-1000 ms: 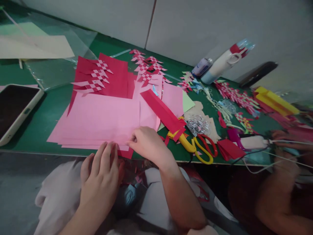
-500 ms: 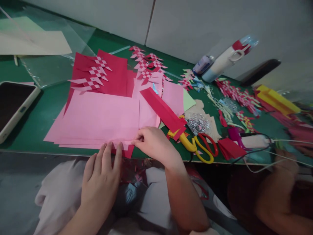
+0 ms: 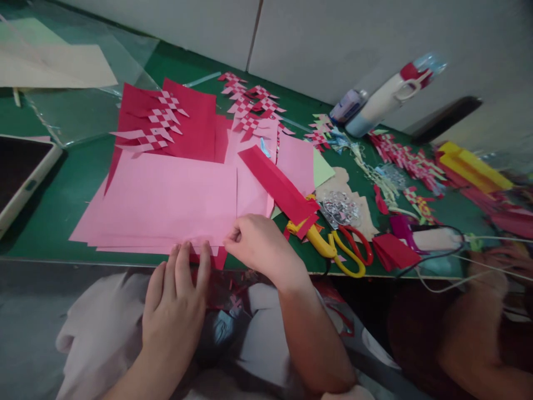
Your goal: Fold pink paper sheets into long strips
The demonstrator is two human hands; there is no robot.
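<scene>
Several pink paper sheets (image 3: 175,200) lie stacked at the front of the green table, with red paper (image 3: 220,258) poking out under their near edge. My left hand (image 3: 177,294) rests its outstretched fingertips on the near edge of the pink sheets. My right hand (image 3: 262,244) is closed in a pinch at the near right corner of the top pink paper; the thumb and fingertip meet there. Just right of it lie a folded red paper strip (image 3: 277,183), yellow-handled scissors (image 3: 347,255) and a yellow tool (image 3: 318,241), partly covered by the strip.
Woven red-and-pink paper fish (image 3: 162,119) lie on red sheets behind the stack. A phone (image 3: 25,178) sits at the left. Farther right are a bag of small silvery bits (image 3: 339,208), a white bottle (image 3: 387,100) and a glue stick-like purple item (image 3: 402,233). Another person's arm (image 3: 474,328) is at the right.
The view has shifted slightly. Both hands stay at the near edge of the pink paper, with hardly any movement.
</scene>
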